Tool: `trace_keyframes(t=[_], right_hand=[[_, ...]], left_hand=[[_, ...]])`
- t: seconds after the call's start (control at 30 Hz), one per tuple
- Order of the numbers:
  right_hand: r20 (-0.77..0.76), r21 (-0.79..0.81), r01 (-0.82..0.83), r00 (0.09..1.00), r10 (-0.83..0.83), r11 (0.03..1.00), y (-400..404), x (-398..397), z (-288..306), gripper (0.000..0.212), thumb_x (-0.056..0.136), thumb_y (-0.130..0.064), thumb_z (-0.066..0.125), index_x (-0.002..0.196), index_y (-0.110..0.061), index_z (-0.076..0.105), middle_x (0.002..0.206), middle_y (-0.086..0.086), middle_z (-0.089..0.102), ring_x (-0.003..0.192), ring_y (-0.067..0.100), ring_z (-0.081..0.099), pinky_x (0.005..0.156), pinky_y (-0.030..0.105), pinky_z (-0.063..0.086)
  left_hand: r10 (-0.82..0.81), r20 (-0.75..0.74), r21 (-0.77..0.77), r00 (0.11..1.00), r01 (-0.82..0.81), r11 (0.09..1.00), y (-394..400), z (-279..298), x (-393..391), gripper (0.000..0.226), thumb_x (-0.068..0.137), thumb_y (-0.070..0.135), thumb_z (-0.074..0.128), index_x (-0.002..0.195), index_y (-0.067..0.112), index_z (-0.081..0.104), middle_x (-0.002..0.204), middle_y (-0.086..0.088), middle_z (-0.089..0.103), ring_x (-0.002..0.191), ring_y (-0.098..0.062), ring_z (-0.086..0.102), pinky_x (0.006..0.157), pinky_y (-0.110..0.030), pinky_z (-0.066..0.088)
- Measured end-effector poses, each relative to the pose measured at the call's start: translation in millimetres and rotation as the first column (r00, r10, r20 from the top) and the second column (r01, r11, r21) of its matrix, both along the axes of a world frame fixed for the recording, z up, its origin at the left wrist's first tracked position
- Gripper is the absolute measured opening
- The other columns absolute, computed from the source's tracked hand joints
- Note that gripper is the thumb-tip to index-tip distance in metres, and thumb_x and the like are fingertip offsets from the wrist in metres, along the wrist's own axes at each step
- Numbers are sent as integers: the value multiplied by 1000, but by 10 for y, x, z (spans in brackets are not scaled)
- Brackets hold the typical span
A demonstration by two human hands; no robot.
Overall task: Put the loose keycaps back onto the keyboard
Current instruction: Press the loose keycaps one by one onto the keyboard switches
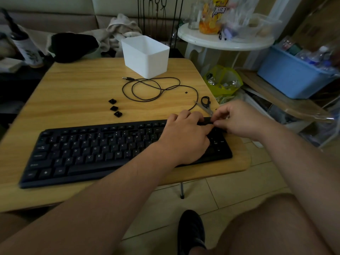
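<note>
Our left hand lies over the right end of the keyboard, fingers bent down toward the keys; whether it holds anything we cannot tell. Our right hand meets it at the far right corner, thumb and forefinger drawn together as if pinching something small and dark (a keycap, we judge, though it is too hidden to be sure). The two hands nearly touch there.

The main letter block looks filled. Three keycaps wait loose on the counter, just beyond the far edge of the keyboard, left of centre, so we reckon at least three fittings remain after this one.

Further out lie a coiled cable and scissors, with a white bin at the far side. Right of the counter stand a round white table and a blue crate over a tiled floor.
</note>
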State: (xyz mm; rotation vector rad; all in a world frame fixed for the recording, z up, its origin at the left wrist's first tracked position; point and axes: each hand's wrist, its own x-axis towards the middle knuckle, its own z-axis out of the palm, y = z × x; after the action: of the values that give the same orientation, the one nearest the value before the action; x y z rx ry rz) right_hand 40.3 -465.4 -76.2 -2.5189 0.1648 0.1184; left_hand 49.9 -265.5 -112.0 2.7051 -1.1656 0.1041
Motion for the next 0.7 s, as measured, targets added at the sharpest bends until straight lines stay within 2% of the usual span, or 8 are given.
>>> trace_keyframes(t=[0.17, 0.4, 0.57, 0.63, 0.7], right_hand=[[-16, 1, 51, 999, -51, 999, 39, 24, -2, 15, 93, -11, 73, 92, -25, 79, 88, -5, 74, 84, 12, 66, 67, 27, 48], [-48, 37, 151, 988, -149, 988, 109, 83, -7, 14, 93, -9, 72, 88, -21, 77, 89, 3, 74, 77, 18, 66, 63, 30, 53], [-127, 32, 172, 978, -167, 985, 128, 88, 15, 14, 98, -8, 67, 93, -19, 74, 85, 4, 70, 63, 15, 60, 44, 19, 43], [-149, 55, 194, 972, -184, 979, 123, 75, 15, 15, 100, -7, 64, 94, -16, 74, 84, 5, 67, 63, 16, 58, 36, 15, 37], [-154, 82, 216, 967, -201, 973, 129, 74, 2, 15, 100, -6, 63, 94, -14, 73, 85, 6, 65, 63, 16, 57, 34, 14, 36]], left_hand=[[2, -13, -2, 1000, -2, 1000, -3, 22, -11, 49, 105, 45, 32, 152, 41, 46, 154, -1, 40, 140, -31, 33, 113, -54, 28], [10, -11, 6, 1000, -10, 1000, -8, 22, -22, 50, 105, 45, 33, 153, 40, 44, 155, -2, 39, 140, -32, 33, 113, -54, 28], [8, -4, 12, 1000, -8, 1000, -1, 18, -26, 51, 105, 45, 32, 154, 40, 43, 156, -2, 39, 141, -31, 33, 113, -53, 29], [8, 1, 10, 1000, -8, 1000, 3, 14, -30, 51, 105, 45, 33, 154, 40, 43, 156, -2, 39, 140, -32, 34, 113, -53, 30], [9, 6, 13, 1000, -9, 1000, 4, 8, -24, 51, 105, 45, 32, 154, 41, 43, 155, -2, 39, 140, -31, 34, 113, -53, 30]])
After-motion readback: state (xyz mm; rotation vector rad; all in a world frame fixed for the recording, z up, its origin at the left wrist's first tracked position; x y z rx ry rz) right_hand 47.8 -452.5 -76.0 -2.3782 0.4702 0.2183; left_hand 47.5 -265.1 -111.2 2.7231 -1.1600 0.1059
